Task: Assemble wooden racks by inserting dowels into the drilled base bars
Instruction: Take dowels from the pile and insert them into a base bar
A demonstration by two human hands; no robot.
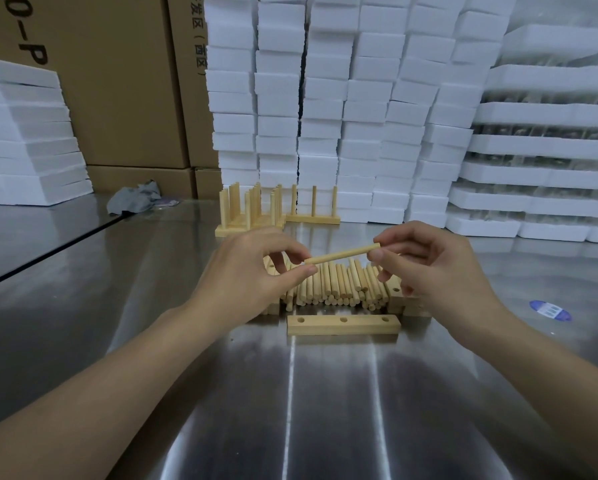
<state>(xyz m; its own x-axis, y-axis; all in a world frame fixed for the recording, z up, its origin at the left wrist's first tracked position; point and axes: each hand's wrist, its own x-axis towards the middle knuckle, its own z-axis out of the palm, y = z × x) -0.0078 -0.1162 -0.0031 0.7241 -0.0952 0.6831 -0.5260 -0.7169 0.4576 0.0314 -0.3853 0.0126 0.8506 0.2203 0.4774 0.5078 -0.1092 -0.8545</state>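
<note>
A single wooden dowel (342,255) hangs level above the table, held at both ends. My left hand (252,271) pinches its left end and my right hand (432,268) pinches its right end. Below them lies a heap of loose dowels (339,289). In front of the heap a wooden base bar (344,324) with three drilled holes lies flat with nothing in the holes. More base bars (396,296) sit to the right of the heap, partly hidden by my right hand. Finished racks (252,211) with upright dowels stand at the back.
The work surface is a shiny metal table (325,410). White foam blocks (359,116) are stacked along the back and at the left, beside cardboard boxes (124,81). A grey rag (134,200) lies at the back left; a blue-and-white sticker (550,310) at the right.
</note>
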